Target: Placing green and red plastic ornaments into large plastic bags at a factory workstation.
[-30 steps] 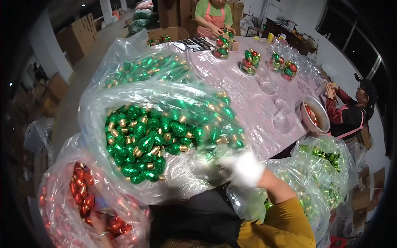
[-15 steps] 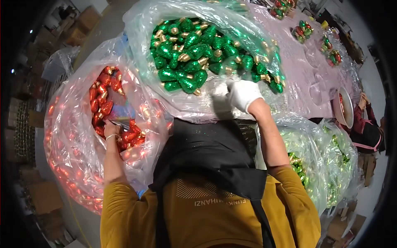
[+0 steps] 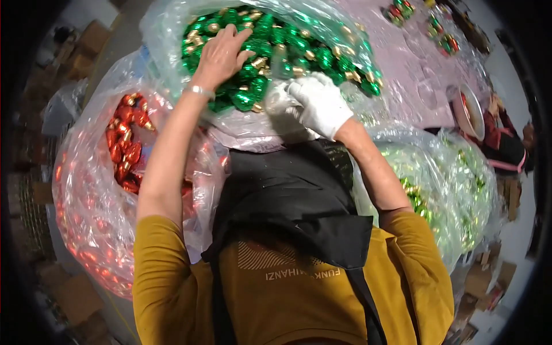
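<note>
My bare left hand (image 3: 221,56), with a band at the wrist, reaches over a heap of glittery green bulb ornaments (image 3: 246,99) with gold caps. Its fingers are spread on top of the bulbs, and I see none lifted in them. At the near edge of the heap, my right hand (image 3: 323,104) in a white glove is closed on what looks like clear plastic packaging (image 3: 280,99). Its exact shape is hard to make out. The green bulbs lie in a large open clear plastic bag (image 3: 163,40).
Red bulb ornaments (image 3: 122,146) fill a clear bag (image 3: 80,195) on the left. Another bag (image 3: 460,198) at right holds shiny light-green ornaments. On the pink-covered table (image 3: 397,72) sit packs of mixed bulbs (image 3: 443,37). A co-worker (image 3: 506,135) is by a white bowl (image 3: 468,115) at far right.
My left hand has left the red bulbs and moved up and right onto the green heap. My gloved right hand has shifted left and slightly up. The whole view has shifted a little.
</note>
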Available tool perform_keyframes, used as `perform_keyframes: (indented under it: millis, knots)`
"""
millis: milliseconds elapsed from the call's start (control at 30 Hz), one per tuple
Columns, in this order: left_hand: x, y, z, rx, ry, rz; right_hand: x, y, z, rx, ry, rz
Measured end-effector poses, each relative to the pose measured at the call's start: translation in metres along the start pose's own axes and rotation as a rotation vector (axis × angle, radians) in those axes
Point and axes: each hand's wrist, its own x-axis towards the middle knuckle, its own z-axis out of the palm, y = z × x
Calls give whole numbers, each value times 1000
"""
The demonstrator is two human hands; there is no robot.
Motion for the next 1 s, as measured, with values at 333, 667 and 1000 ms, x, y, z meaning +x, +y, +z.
perform_keyframes:
  millis: [333,667,1000]
  knots:
    - [77,-36,65,155,-906,-91,-335,118,-120,-374,-637,1452]
    - [41,-61,19,-389,-400,-433,-408,100,14,-109,-686,1747]
    - [34,113,-20,-1270,659,-384,-134,25,-105,212,577,920]
